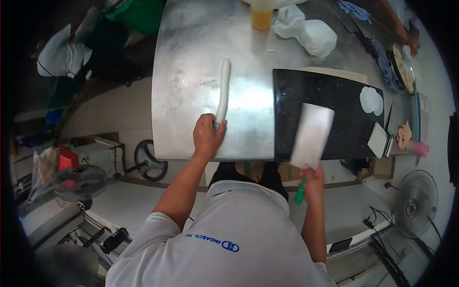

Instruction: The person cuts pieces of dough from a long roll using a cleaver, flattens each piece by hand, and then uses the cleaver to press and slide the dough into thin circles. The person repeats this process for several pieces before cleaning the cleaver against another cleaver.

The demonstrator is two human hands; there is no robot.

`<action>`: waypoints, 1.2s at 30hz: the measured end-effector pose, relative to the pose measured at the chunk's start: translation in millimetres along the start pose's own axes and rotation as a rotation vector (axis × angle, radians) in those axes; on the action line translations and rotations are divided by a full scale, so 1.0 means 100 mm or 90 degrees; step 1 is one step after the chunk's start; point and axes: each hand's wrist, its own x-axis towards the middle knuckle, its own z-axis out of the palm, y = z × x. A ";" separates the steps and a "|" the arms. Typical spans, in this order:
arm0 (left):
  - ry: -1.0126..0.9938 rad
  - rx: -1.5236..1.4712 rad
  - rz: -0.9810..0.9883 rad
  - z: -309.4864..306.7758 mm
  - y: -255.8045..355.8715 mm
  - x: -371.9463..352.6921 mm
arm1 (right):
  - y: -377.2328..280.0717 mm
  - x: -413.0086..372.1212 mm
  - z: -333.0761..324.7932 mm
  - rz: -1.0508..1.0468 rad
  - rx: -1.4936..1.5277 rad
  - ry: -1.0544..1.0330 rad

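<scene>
A long white roll of what looks like dough (224, 86) lies on the steel table (186, 52), pointing away from me. My left hand (209, 135) is closed around its near end. In my right hand (313, 179) is a cleaver with a wide, flat blade (313, 135) and a green handle (300, 191). The blade is held over the near part of the black board (296, 88), to the right of the roll. At the board's far right lies a flat, round white piece (371, 100).
A white plastic bag (315, 37) and a container of yellow liquid (261, 19) stand at the table's far side. A white-bladed scraper (377, 139) lies by the board's right edge. Another person's hand (413, 42) is beside a round tray (403, 68) at far right.
</scene>
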 end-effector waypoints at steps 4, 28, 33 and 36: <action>0.023 -0.095 0.052 -0.15 -0.27 0.08 | -0.53 -0.23 1.11 -0.476 -0.670 -0.106; -0.443 0.109 0.688 0.97 2.04 0.07 | 0.31 -1.33 -1.38 -0.192 -0.089 0.170; -0.527 0.178 0.756 1.26 2.57 0.13 | -0.04 0.14 -1.77 -0.306 0.193 0.391; -0.502 0.196 0.796 1.32 2.58 0.15 | 0.03 1.08 -1.90 0.013 0.384 0.286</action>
